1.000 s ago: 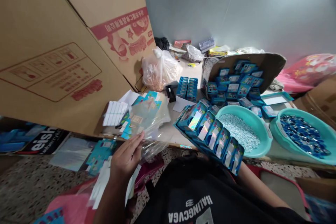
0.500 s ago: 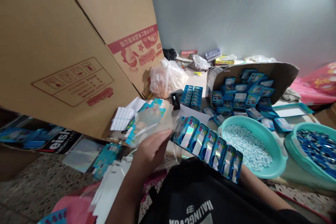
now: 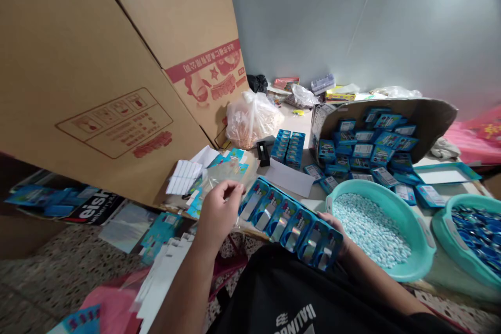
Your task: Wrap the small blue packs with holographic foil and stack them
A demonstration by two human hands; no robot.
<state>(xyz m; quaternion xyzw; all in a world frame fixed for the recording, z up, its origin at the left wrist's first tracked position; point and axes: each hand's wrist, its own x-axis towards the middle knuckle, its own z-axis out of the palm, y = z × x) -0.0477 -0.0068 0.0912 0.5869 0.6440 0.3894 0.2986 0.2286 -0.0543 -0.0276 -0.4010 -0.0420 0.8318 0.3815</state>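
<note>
A display box of blue candy packs (image 3: 287, 222), a row with shiny silvery strips, is held aslant above my lap. My right hand (image 3: 340, 234) grips its right end, the fingers partly behind it. At the left end is my left hand (image 3: 221, 211), thumb and fingertips pinched together close to the box's corner. Whatever lies in that pinch is too clear or small to make out. Thin clear plastic (image 3: 214, 176) shows just behind the left hand, over blue printed card. A white paper sheet (image 3: 289, 177) lies on the table beyond the box.
A turquoise basin (image 3: 425, 266) of pale candies stands right, beside another basin (image 3: 438, 229) of blue wrapped pieces. Behind them, a carton (image 3: 438, 115) holds small blue boxes. Two upright blue rows (image 3: 287, 148), a black dispenser (image 3: 263, 154), a tied bag (image 3: 252, 120) and a large carton (image 3: 117, 62) stand further left.
The display box has shifted left and turned its front more towards me. My right hand now shows at its end. The blurred clear plastic around my left hand is less visible.
</note>
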